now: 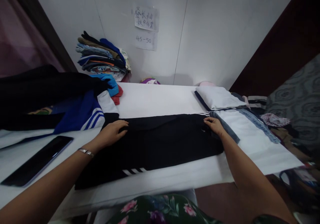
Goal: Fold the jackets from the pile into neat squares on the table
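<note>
A black garment (162,140) with short white stripes lies stretched flat across the white table in front of me. It looks like a pair of track pants, though its full shape is hidden in the folds. My left hand (115,131) is at its upper left part, thumb and fingers closed on the cloth. At the upper right corner, beside another set of white stripes, my right hand (213,124) pinches the fabric. A small shiny detail shows on the cloth just below the right fingertips.
A phone (37,160) lies at the left. Behind it is a loose heap of clothes (80,114), black, blue and white. A tall folded stack (102,57) stands against the wall. Folded white clothes (217,97) and jeans-edged fabric (260,124) lie right. Paper notes (146,27) hang above.
</note>
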A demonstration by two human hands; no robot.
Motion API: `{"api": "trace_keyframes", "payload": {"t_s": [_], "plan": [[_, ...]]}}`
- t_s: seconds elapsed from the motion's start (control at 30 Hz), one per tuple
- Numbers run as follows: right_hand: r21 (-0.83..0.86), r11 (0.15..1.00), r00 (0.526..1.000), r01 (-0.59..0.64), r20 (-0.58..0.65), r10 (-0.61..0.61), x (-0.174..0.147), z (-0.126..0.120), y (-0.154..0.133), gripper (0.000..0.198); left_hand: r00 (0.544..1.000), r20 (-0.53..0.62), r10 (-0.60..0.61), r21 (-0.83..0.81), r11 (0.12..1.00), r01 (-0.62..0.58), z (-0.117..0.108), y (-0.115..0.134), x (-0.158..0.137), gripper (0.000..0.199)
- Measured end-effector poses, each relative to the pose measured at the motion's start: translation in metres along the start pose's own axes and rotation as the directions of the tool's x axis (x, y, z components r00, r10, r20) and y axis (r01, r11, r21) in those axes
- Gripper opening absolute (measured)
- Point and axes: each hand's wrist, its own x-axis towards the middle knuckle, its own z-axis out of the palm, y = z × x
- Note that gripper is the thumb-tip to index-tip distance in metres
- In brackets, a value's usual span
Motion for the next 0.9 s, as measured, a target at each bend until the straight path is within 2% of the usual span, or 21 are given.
{"api": "trace_keyframes", "payload": {"t_s": [0.07, 0.1, 0.17, 0.2, 0.23, 0.27, 0.33, 0.4, 0.47, 0.5, 0.6, 0.67, 0.77, 0.9], "plan": [[0.009, 1.000, 1.000, 0.014, -0.002, -0.014, 0.001, -0.002, -0.003, 0.042, 0.985, -0.090, -0.145, -0.191, 0.973, 0.126, -0.015, 0.014, 0.001, 0.041], [0.012, 1.000, 1.000, 0.016, -0.001, -0.016, 0.001, -0.004, -0.005, 0.043, 0.962, -0.120, -0.245, -0.333, 0.923, 0.194, -0.024, 0.022, 0.001, 0.043], [0.012, 1.000, 1.000, 0.015, 0.001, -0.015, 0.003, -0.006, -0.009, 0.044, 0.906, -0.118, -0.406, -0.625, 0.740, 0.250, -0.041, 0.036, 0.003, 0.049], [-0.004, 1.000, 1.000, 0.018, 0.002, -0.018, 0.004, -0.007, -0.010, 0.045, 0.891, -0.090, -0.444, -0.729, 0.639, 0.245, -0.047, 0.039, 0.004, 0.050], [-0.028, 0.999, 1.000, 0.024, 0.000, -0.024, 0.006, -0.007, -0.012, 0.045, 0.888, -0.048, -0.457, -0.792, 0.559, 0.246, -0.051, 0.039, 0.007, 0.050], [-0.057, 0.998, 1.000, 0.031, -0.002, -0.031, 0.008, -0.006, -0.013, 0.046, 0.887, 0.003, -0.462, -0.814, 0.514, 0.271, -0.052, 0.036, 0.010, 0.048], [-0.122, 0.992, 0.999, 0.044, -0.013, -0.046, 0.013, -0.002, -0.013, 0.046, 0.861, 0.107, -0.498, -0.769, 0.507, 0.389, -0.044, 0.022, 0.016, 0.042], [-0.181, 0.982, 0.998, 0.047, -0.033, -0.053, 0.018, 0.004, -0.013, 0.041, 0.805, 0.170, -0.568, -0.686, 0.519, 0.511, -0.027, 0.002, 0.022, 0.038], [-0.255, 0.966, 0.996, 0.047, -0.055, -0.064, 0.022, 0.012, -0.013, 0.032, 0.760, 0.133, -0.636, -0.603, 0.556, 0.572, -0.009, -0.014, 0.025, 0.034], [-0.295, 0.954, 0.995, 0.051, -0.064, -0.073, 0.024, 0.016, -0.013, 0.027, 0.755, 0.077, -0.651, -0.545, 0.607, 0.579, -0.001, -0.019, 0.025, 0.033], [-0.399, 0.913, 0.990, 0.084, -0.069, -0.121, 0.027, 0.024, -0.013, 0.016, 0.787, -0.117, -0.605, -0.255, 0.785, 0.565, 0.011, -0.021, 0.022, 0.038], [-0.449, 0.886, 0.986, 0.113, -0.057, -0.155, 0.027, 0.026, -0.014, 0.014, 0.820, -0.184, -0.542, -0.083, 0.840, 0.537, 0.011, -0.015, 0.018, 0.045], [-0.500, 0.853, 0.980, 0.153, -0.031, -0.195, 0.026, 0.028, -0.014, 0.016, 0.834, -0.224, -0.505, 0.086, 0.842, 0.533, 0.007, -0.008, 0.012, 0.052], [-0.543, 0.821, 0.975, 0.174, -0.025, -0.223, 0.024, 0.029, -0.013, 0.017, 0.854, -0.138, -0.502, 0.234, 0.821, 0.520, 0.007, -0.014, 0.008, 0.058]]}}
